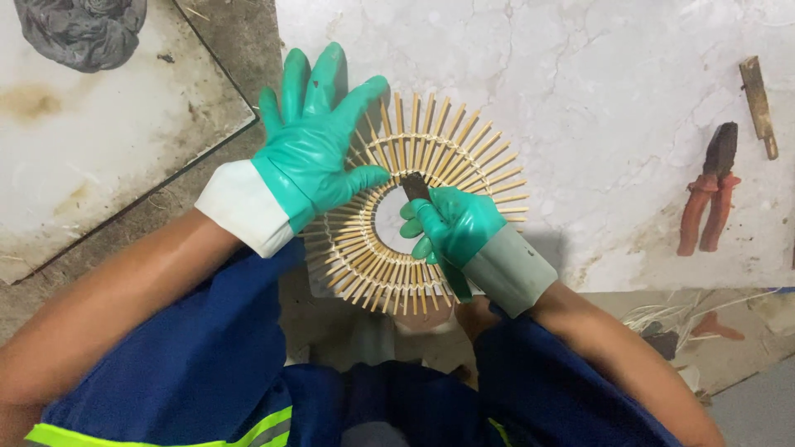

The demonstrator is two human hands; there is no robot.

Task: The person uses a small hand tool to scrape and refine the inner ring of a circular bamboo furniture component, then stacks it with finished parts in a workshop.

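Ring of radiating bamboo sticks (431, 207) lies flat at the near edge of the white marble slab (613, 91), part of it overhanging toward the person's lap. Left hand (319, 136), in a green glove with a white cuff, rests on the ring's left side, fingers spread wide and flat, thumb pointing toward the ring's open centre. Right hand (454, 228), in a matching green glove with a grey cuff, is closed around a dark flat blade tool (416, 187); the blade tip sits at the ring's inner rim, on the upper side of the hole. Red-handled pliers (710, 199) lie on the slab well to the right of the ring, with a narrow brownish metal strip (758, 106) just beyond them. Crumpled grey cloth (81, 31) sits far to the ring's upper left, on a separate stained slab (99, 149).
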